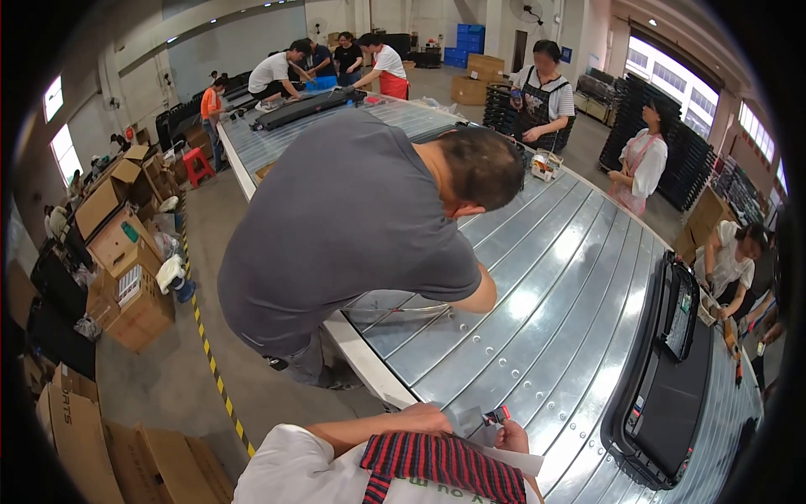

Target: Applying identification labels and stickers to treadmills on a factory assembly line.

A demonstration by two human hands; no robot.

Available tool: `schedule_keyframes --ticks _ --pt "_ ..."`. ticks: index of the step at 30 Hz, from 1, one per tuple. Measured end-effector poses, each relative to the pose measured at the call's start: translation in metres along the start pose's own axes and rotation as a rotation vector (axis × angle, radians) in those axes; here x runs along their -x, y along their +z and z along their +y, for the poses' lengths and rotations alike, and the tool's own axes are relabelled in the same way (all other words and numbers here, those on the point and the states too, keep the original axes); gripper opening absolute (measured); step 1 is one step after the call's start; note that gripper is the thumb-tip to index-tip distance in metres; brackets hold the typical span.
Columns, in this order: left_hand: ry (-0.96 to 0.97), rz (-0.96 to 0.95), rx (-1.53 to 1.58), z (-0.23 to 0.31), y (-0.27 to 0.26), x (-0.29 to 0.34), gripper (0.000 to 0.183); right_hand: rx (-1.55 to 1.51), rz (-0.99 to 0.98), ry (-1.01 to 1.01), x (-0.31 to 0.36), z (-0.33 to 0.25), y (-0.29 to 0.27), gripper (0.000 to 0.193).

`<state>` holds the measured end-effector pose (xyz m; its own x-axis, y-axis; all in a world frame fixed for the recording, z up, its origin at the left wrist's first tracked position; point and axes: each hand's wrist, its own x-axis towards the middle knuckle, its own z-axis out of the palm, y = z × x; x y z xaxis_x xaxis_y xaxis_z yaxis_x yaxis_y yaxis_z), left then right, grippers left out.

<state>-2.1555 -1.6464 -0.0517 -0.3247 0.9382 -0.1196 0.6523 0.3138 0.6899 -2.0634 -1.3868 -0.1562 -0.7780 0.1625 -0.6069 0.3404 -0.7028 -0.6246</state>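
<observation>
My left hand [424,417] and my right hand [513,438] meet at the near edge of a long ribbed metal table [554,319]. Together they pinch a small grey flat piece [467,419]. A small red and black object [497,413] sticks up at my right fingertips. A white paper strip [514,459] lies under my right hand. A red and black striped cloth [441,464] covers my chest over a white shirt.
A person in a grey shirt [344,227] leans over the table just ahead of my hands. An open black case [667,378] lies at the right. Other workers stand around the table. Cardboard boxes [126,277] and a yellow-black floor line [214,370] are at the left.
</observation>
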Motion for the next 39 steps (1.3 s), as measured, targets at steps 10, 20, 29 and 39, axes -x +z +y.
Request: schedule_keyframes --ticks 10,20,29,39 --pt "0.068 0.031 0.016 0.01 0.008 -0.016 0.011 -0.001 -0.093 0.016 -0.004 0.0 0.009 0.009" --pt "0.018 -0.025 -0.071 -0.003 -0.003 -0.006 0.011 0.015 -0.083 0.018 -0.008 0.002 0.008 0.009" --pt "-0.03 0.062 -0.184 -0.02 -0.012 0.006 0.012 0.072 -0.069 0.03 -0.027 0.006 0.022 0.012" --pt "-0.017 0.178 -0.157 -0.03 -0.026 0.017 0.014 0.078 -0.063 0.04 -0.037 0.017 0.036 0.012"
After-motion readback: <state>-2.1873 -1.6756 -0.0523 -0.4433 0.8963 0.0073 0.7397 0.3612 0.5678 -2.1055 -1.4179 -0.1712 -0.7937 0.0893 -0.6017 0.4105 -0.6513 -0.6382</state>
